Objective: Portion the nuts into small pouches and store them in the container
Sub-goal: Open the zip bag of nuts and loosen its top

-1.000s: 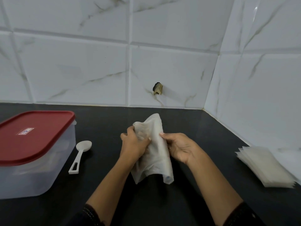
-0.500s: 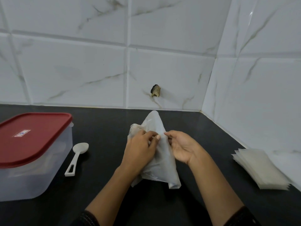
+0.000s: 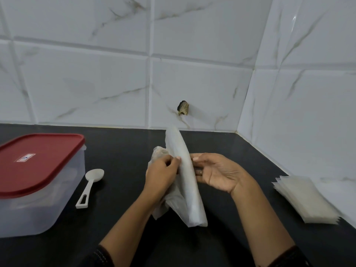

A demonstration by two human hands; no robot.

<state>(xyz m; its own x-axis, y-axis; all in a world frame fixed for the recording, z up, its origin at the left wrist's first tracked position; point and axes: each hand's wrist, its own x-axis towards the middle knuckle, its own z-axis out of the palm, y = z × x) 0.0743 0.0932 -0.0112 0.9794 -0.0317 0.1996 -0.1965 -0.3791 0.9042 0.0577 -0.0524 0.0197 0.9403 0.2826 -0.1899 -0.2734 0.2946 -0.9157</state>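
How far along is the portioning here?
Nothing looks portioned yet. The left hand and right hand are working at a white plastic bag. The spoon lies unused, the stack of pouches is untouched, and the container has its red lid on.

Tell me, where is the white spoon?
The white spoon lies on the black counter, left of the hands, right beside the clear container with the red lid.
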